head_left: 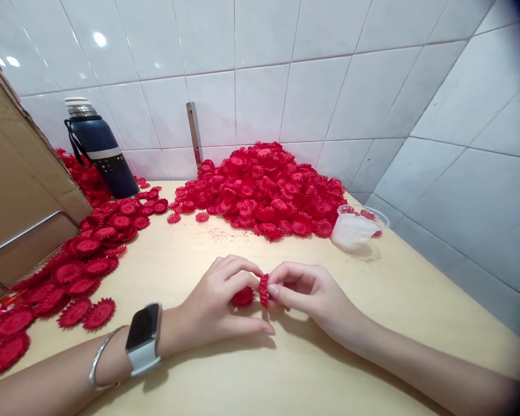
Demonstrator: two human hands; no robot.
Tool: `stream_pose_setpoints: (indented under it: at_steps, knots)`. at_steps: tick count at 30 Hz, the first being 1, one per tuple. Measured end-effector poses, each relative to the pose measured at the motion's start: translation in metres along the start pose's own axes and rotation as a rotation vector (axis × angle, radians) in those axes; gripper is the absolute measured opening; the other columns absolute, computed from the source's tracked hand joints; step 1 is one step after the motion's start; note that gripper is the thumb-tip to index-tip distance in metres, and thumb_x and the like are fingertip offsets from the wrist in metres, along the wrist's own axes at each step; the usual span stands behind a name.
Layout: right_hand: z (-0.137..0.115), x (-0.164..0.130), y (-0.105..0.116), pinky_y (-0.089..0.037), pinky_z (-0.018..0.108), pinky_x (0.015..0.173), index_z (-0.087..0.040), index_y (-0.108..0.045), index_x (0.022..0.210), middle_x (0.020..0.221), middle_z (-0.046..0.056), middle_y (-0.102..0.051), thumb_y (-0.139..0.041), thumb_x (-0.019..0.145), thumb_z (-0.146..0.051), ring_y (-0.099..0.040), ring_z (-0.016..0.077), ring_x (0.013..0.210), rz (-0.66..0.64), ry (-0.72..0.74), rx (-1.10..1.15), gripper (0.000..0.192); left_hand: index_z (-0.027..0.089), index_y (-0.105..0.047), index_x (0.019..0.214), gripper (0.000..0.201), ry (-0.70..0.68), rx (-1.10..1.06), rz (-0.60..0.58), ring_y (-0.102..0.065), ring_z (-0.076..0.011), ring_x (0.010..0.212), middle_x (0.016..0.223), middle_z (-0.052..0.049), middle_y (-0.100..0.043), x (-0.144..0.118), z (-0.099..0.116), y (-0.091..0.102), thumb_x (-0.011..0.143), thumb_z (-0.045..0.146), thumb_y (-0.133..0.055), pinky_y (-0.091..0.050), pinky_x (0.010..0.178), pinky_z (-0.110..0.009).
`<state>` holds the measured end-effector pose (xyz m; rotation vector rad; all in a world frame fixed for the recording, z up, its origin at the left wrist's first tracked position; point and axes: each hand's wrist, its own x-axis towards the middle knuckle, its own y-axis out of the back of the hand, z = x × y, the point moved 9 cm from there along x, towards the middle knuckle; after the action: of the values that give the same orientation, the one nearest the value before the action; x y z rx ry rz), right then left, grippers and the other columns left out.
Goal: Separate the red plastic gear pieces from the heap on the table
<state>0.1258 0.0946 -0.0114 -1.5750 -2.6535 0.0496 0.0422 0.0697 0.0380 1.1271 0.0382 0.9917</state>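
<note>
Between thumb and fingers of my right hand (303, 292), a small red fringed paper flower (264, 290) is pinched, turned edge-on to me. My left hand (225, 294) is arched just left of it, its upper fingertips at the flower's edge and its thumb stretched out apart below. Under the arch of the left fingers, another red fringed disc (242, 297) shows in part. My left wrist wears a smartwatch (144, 329) and a silver bangle (96, 361).
Against the tiled wall rises a big heap of red fringed discs (264, 190). Right of it sits a clear plastic cup with white contents (353, 231). More discs (86, 248) spread along the left, beside a dark bottle (101, 153) and a cardboard box (21, 173). A metal strip (193, 130) leans on the wall.
</note>
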Motion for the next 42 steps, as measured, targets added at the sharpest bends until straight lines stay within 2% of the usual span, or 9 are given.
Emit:
stream_pose_setpoints:
  at_steps: [4,13,22,29,42]
  knots:
    - [0.002,-0.001,0.001,-0.045,0.024,0.054,-0.016,-0.054,0.067,0.059,-0.001,-0.058,-0.060,0.073,-0.025,-0.055,0.0114,0.055,0.006,0.001,-0.001,0.013,0.018,-0.058,0.078,0.005,0.098,-0.062,0.056,-0.054,-0.0180,0.087,0.089,-0.006,-0.058,0.001,-0.007,0.008,0.078,0.022,-0.055,-0.044,0.079,-0.032]
    - [-0.002,-0.003,-0.008,-0.040,0.022,0.056,-0.016,-0.053,0.066,0.064,-0.003,-0.053,-0.058,0.073,-0.016,-0.048,0.0099,0.060,-0.055,0.030,-0.093,0.009,0.017,-0.060,0.077,0.006,0.059,-0.030,0.048,-0.055,-0.0177,0.088,0.092,-0.007,-0.057,-0.001,-0.005,0.006,0.078,0.018,-0.054,-0.046,0.079,-0.032]
    - [0.001,-0.001,-0.006,-0.041,0.023,0.058,-0.016,-0.056,0.069,0.063,-0.002,-0.055,-0.058,0.075,-0.026,-0.050,0.0111,0.061,-0.049,-0.008,-0.072,0.012,0.017,-0.059,0.079,0.012,0.024,-0.056,0.041,-0.053,-0.0172,0.088,0.092,-0.008,-0.058,-0.001,-0.003,0.004,0.082,0.013,-0.048,-0.046,0.080,-0.032]
    - [-0.001,0.000,-0.007,-0.044,0.024,0.059,-0.016,-0.060,0.070,0.061,-0.001,-0.058,-0.058,0.077,-0.023,-0.056,0.0115,0.059,-0.067,0.002,-0.081,0.010,0.016,-0.058,0.083,0.015,0.049,-0.106,-0.005,-0.052,-0.0172,0.091,0.096,-0.008,-0.056,-0.001,-0.007,0.001,0.084,0.011,-0.044,-0.044,0.083,-0.033]
    - [-0.001,0.000,-0.006,-0.044,0.021,0.059,-0.015,-0.061,0.071,0.061,-0.001,-0.059,-0.057,0.078,-0.021,-0.056,0.0100,0.059,-0.067,0.010,-0.092,0.010,0.017,-0.058,0.082,0.015,0.070,-0.125,-0.029,-0.051,-0.0170,0.093,0.097,-0.007,-0.055,-0.001,-0.011,-0.001,0.084,0.012,-0.044,-0.042,0.084,-0.032]
